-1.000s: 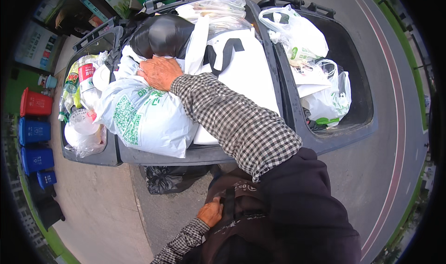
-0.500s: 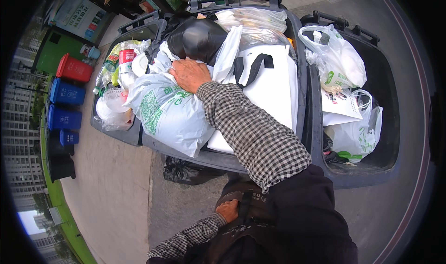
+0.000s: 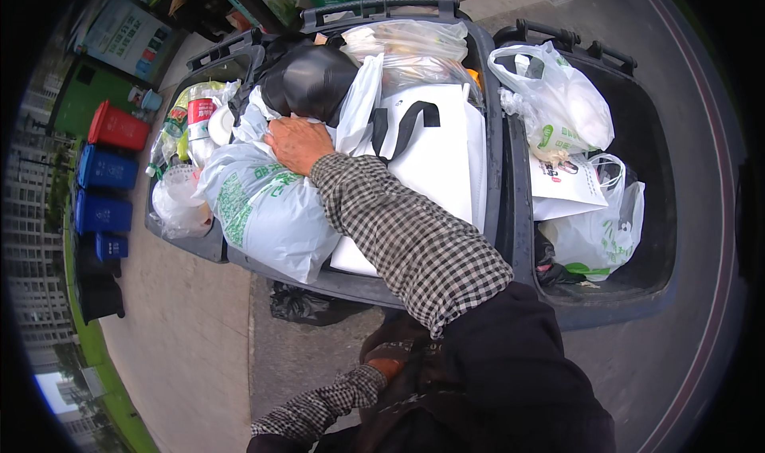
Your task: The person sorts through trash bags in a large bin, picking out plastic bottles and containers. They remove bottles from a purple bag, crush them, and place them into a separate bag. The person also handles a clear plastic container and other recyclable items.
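Note:
My right hand [image 3: 299,144] is closed on the gathered top of a full white plastic bag [image 3: 275,214] with green print. This bag sits in the middle wheeled bin [image 3: 382,292]. Just beyond the hand bulges a black plastic bag [image 3: 311,78]. To its right lies a large white carrier bag [image 3: 434,154] with a black strap handle [image 3: 408,122]. Down by my body, my left hand [image 3: 386,367] rests against dark brown cloth; its fingers are hidden.
On the left stands a bin [image 3: 187,246] with bottles and cups. A bin [image 3: 661,270] on the right holds white bags. A black bag [image 3: 307,303] lies on the ground under the middle bin. Red [image 3: 119,125] and blue bins [image 3: 107,166] stand farther left.
The bins and my right arm have shifted slightly left in view. My right hand keeps its place on the white bag. Less of my left hand shows now.

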`<state>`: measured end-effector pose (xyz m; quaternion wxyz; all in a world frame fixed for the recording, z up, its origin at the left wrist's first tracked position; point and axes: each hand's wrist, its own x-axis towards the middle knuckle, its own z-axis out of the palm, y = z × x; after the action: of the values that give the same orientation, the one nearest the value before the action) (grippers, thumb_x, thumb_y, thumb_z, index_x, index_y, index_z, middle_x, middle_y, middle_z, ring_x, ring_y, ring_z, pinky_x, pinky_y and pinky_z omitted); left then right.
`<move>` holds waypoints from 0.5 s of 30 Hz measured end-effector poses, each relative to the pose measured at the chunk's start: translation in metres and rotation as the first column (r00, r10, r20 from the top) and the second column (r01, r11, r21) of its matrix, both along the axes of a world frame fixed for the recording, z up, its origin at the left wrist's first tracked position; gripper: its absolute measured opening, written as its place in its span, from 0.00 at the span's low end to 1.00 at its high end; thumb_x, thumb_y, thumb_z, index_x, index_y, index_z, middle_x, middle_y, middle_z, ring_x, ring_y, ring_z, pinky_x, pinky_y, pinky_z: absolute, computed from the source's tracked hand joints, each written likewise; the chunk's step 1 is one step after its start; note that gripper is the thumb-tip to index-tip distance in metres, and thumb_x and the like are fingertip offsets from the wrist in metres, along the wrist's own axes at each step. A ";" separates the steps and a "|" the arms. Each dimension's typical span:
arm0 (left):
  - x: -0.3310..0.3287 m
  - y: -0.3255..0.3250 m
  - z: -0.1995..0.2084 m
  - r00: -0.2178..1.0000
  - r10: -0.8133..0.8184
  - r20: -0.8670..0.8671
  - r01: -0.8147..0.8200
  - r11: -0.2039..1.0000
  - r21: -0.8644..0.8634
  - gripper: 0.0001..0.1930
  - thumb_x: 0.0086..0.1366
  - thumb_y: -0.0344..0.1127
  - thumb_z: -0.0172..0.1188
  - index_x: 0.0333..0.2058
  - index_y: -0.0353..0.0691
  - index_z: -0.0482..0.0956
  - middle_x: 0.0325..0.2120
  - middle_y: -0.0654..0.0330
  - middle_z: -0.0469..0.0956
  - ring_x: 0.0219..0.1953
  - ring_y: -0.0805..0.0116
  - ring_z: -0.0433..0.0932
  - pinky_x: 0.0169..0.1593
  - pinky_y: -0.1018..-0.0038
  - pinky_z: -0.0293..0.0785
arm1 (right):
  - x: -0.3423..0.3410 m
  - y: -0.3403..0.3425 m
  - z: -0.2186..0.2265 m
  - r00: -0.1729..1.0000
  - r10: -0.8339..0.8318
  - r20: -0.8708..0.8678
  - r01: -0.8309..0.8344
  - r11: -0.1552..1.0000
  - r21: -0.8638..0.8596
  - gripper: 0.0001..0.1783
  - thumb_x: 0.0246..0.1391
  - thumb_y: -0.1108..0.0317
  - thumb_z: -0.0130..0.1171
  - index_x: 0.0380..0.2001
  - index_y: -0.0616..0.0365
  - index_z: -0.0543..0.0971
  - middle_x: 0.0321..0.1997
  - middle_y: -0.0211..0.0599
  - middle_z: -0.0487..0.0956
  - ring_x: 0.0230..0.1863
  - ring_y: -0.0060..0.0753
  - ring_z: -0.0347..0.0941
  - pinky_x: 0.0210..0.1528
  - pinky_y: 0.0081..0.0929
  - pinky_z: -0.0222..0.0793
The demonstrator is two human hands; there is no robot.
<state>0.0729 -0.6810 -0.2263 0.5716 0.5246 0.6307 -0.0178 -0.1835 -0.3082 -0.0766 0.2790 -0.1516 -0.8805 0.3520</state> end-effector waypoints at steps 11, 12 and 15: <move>-0.032 0.072 0.175 0.924 -0.290 -0.249 0.310 0.949 0.048 0.20 0.66 0.32 0.53 0.56 0.37 0.73 0.35 0.50 0.85 0.41 0.51 0.85 0.43 0.59 0.82 | 0.003 -0.002 0.008 1.000 0.017 0.022 -0.018 1.000 0.003 0.18 0.68 0.53 0.51 0.41 0.58 0.79 0.44 0.42 0.84 0.50 0.47 0.80 0.52 0.46 0.73; -0.046 0.072 0.184 0.926 -0.262 -0.272 0.286 0.957 0.055 0.22 0.65 0.30 0.55 0.58 0.37 0.72 0.35 0.50 0.85 0.41 0.50 0.85 0.43 0.59 0.82 | 0.003 -0.002 0.008 0.999 0.015 0.042 -0.015 1.000 0.008 0.19 0.69 0.53 0.50 0.42 0.58 0.79 0.44 0.43 0.83 0.50 0.48 0.80 0.52 0.46 0.73; -0.117 0.077 0.239 0.974 -0.066 -0.215 0.144 0.920 0.366 0.20 0.60 0.24 0.62 0.53 0.37 0.75 0.32 0.48 0.84 0.37 0.47 0.85 0.37 0.58 0.80 | 0.002 -0.004 0.013 0.996 0.031 0.078 -0.032 0.999 0.018 0.19 0.70 0.53 0.50 0.43 0.58 0.78 0.45 0.45 0.83 0.52 0.50 0.80 0.54 0.48 0.74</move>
<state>-0.0439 -0.6043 0.0131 0.3918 0.6538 0.6470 0.0214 -0.1818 -0.3121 -0.0638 0.2405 -0.1486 -0.8963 0.3418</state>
